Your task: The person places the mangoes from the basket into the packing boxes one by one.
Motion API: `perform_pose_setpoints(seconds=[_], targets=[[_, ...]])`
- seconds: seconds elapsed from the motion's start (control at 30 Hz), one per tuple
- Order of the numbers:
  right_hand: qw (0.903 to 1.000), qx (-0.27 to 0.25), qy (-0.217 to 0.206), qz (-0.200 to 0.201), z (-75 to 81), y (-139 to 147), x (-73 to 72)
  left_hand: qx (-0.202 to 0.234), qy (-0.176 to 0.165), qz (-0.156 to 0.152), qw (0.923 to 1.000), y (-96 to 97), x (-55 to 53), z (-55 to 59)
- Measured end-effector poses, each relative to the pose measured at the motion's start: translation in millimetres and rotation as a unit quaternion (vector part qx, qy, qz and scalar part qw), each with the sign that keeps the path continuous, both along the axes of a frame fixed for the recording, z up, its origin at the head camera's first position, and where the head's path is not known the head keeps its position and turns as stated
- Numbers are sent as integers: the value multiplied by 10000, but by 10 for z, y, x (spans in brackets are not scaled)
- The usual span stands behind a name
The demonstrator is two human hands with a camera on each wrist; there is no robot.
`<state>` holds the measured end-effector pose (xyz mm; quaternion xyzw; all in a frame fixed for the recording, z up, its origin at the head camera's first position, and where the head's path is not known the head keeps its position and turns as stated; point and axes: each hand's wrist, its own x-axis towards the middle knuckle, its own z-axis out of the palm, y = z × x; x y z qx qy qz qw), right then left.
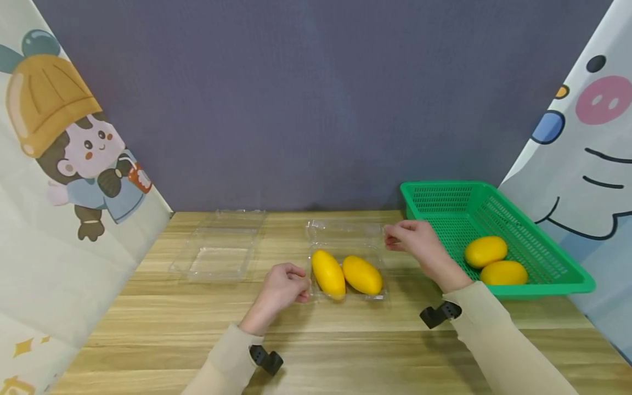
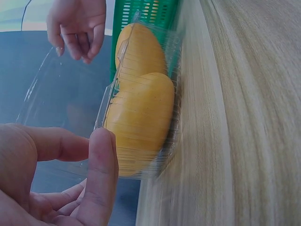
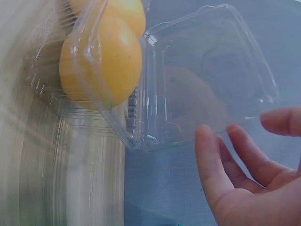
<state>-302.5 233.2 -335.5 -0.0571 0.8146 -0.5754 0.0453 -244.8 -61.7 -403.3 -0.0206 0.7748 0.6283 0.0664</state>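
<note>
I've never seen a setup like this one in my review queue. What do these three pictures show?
No machine here: a person works with a bare left hand and bare right hand. The wide picture comes from a camera on the head; the two close ones come from small black wrist cameras, one per hand. On the light wood-grain table sits an open, transparent plastic box holding two smooth yellow oval fruits. A similar open transparent plastic container stands to its left, and a green plastic mesh basket at the right holds two more yellow fruits. The left hand seems to pinch the box's near left rim. The right hand is at the right edge of the open lid; whether it grips is hard to tell.
</note>
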Motion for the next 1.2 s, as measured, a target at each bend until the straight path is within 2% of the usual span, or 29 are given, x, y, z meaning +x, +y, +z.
perform_pose_setpoints(seconds=[0.13,0.27,0.43,0.6,0.8,1.0,1.2], targets=[[9992,-36,-318,255,8,51,44,39,43,-42,10000,-3,10,5],[9977,-7,-460,507,-6,107,91,82,57,-108,9999,-13,4,-13],[9962,175,-376,768,-65,158,135,105,38,-179,9998,-17,2,-26],[9938,574,-283,912,-135,157,167,161,38,-152,9997,-6,19,-13],[9908,1031,-94,870,-169,108,212,156,-19,-54,9999,5,31,18],[9813,1779,156,714,-193,77,225,249,-43,-58,9997,-7,8,-6],[9779,1985,258,600,-255,35,228,425,-71,-66,9991,-23,-18,-21]])
